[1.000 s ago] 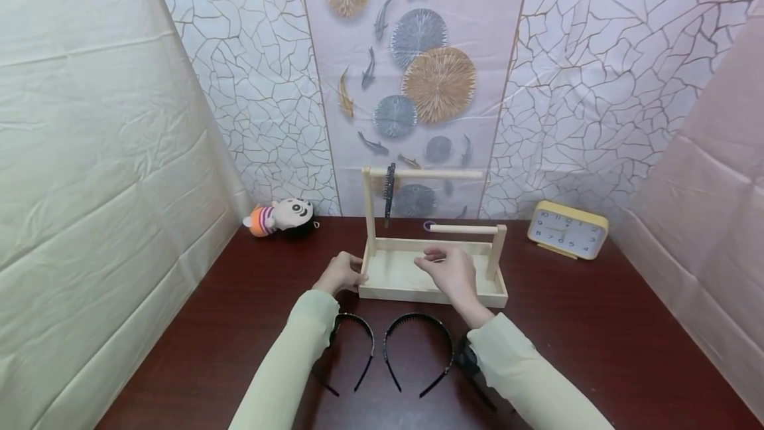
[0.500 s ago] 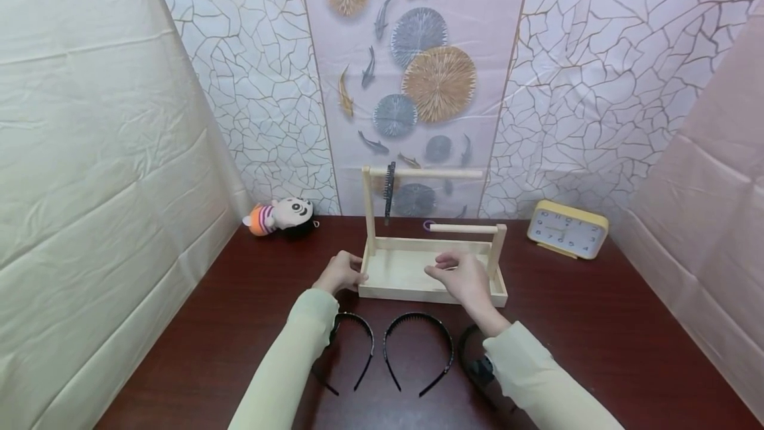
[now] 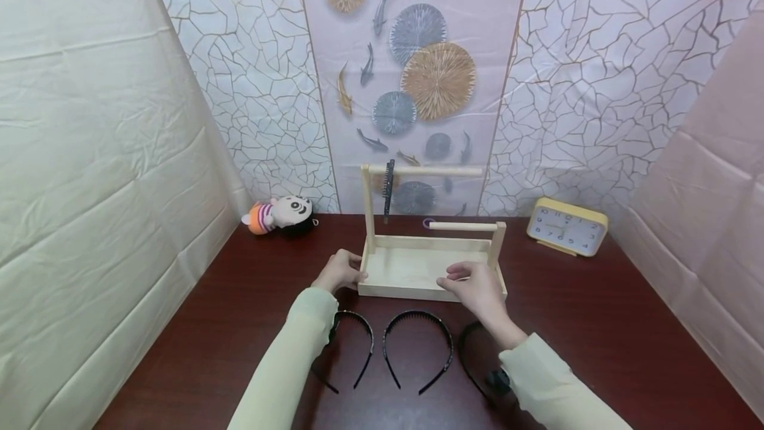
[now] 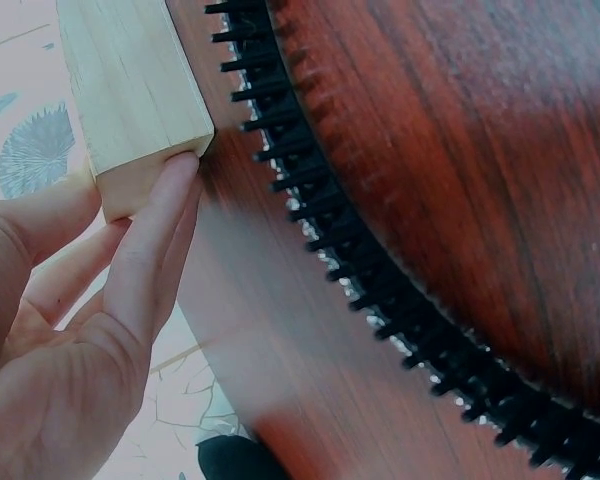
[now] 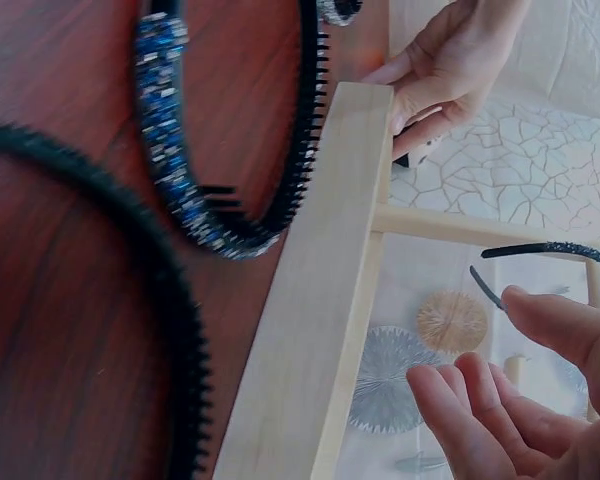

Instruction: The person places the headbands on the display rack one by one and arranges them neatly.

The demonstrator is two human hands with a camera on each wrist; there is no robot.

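A pale wooden rack (image 3: 406,292) has a tray base, a tall post with a long rod and a short post with a lower rod. My left hand (image 3: 339,272) holds its left end; in the left wrist view, thumb and fingers (image 4: 160,215) lie either side of the wooden corner. My right hand (image 3: 480,292) is over the tray's front right, loosely curled, thumb apart from the fingertips, holding nothing. From the long rod hangs a black sparkly headband (image 3: 388,192). Three more lie in front: a left headband (image 3: 371,344), a middle headband (image 3: 449,337) and a right headband (image 3: 464,350), partly covered by my arm.
At the lower rod's free end is a small purple ring (image 3: 426,223). A plush doll (image 3: 280,214) lies at the back left of the dark red table (image 3: 597,337). A yellow alarm clock (image 3: 567,227) stands back right. Fabric hangs on three sides.
My right hand has drawn back and to the right, from the tray's middle to its front right, uncovering more of the right headband. My left hand stays at the rack's left end.
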